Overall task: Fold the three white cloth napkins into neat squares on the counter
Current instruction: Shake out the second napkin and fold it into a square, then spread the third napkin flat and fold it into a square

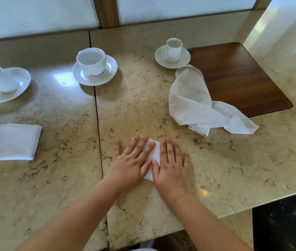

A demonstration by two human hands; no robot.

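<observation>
- At desk [216, 160] center: left hand [130, 163] and right hand [172, 169], grips released, fingers flat, pressing folded napkin [155, 153].
- 9 o'clock: square napkin [14, 142].
- 2 o'clock: loose napkin [192, 104], touching wood inlay [237, 75].
- 10–12 o'clock: three cups on saucers.
</observation>
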